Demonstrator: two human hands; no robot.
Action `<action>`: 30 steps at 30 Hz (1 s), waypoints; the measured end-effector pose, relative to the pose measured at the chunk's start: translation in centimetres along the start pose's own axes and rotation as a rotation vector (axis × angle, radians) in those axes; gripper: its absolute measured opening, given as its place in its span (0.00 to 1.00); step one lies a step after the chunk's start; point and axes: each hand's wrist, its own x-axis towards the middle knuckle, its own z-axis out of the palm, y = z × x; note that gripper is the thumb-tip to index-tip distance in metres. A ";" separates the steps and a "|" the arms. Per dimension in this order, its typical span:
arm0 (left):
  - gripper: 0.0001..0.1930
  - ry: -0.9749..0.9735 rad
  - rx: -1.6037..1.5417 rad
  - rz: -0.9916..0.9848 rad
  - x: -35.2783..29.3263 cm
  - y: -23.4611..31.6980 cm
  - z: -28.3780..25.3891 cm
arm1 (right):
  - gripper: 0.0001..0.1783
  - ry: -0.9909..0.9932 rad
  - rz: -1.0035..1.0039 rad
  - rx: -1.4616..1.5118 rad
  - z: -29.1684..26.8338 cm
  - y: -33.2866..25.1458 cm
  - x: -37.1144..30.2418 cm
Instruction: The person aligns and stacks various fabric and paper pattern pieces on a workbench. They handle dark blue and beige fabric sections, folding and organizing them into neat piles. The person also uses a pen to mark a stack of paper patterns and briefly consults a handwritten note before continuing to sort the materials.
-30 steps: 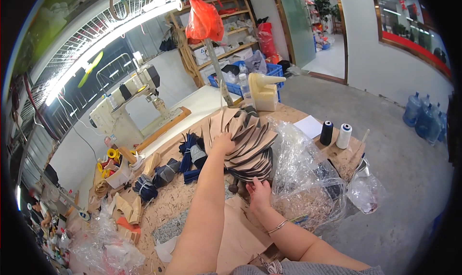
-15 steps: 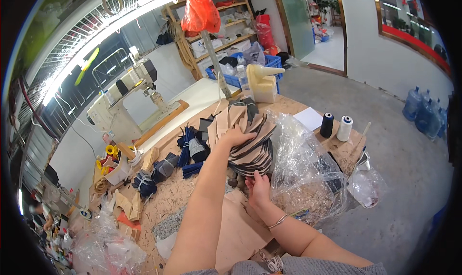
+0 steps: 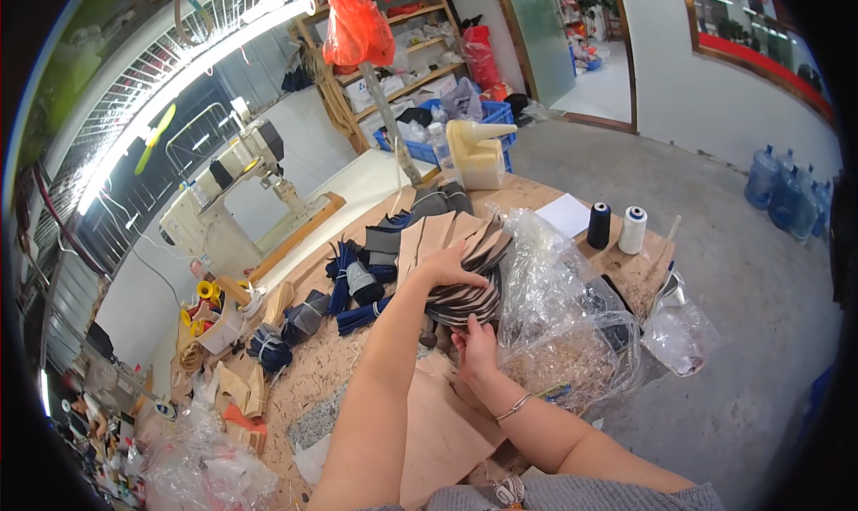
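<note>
A fanned stack of tan leather-like pieces with dark edges (image 3: 424, 241) lies on the work table (image 3: 308, 372). My left hand (image 3: 447, 266) rests across the top of the stack, its fingers apart. At the near edge, the fingers of my right hand (image 3: 476, 343) are closed on the ends of the pieces, partly hidden by them. Rolled dark grey bundles (image 3: 431, 203) lie just behind the stack. Tied navy strips (image 3: 341, 274) and a grey roll (image 3: 364, 283) sit to its left. Below my hands spreads a tan sheet (image 3: 447, 430).
Clear plastic wrap (image 3: 550, 287) lies right of the stack. Beyond it stand a black thread cone (image 3: 599, 226) and a white one (image 3: 633, 231). A sewing machine (image 3: 210, 211) stands at the far left, and a yellowish spouted container (image 3: 478, 158) at the back.
My left hand has slid slightly nearer over the stack, whose top pieces have shifted nearer too. More of the grey bundles behind shows. My right hand stays at the near edge.
</note>
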 end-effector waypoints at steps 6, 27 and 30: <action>0.41 -0.036 -0.709 0.041 0.3 -2.8 0.0 | 0.08 -0.010 0.048 -0.025 0.6 -0.6 -1.0; 0.25 0.111 -1.055 -0.155 -1.7 -3.1 -0.7 | 0.08 -0.013 0.069 -0.052 0.9 -0.3 -1.2; 0.21 0.213 -1.449 -0.203 -2.5 -8.3 -0.5 | 0.08 -0.045 0.103 -0.055 1.2 -0.3 -2.1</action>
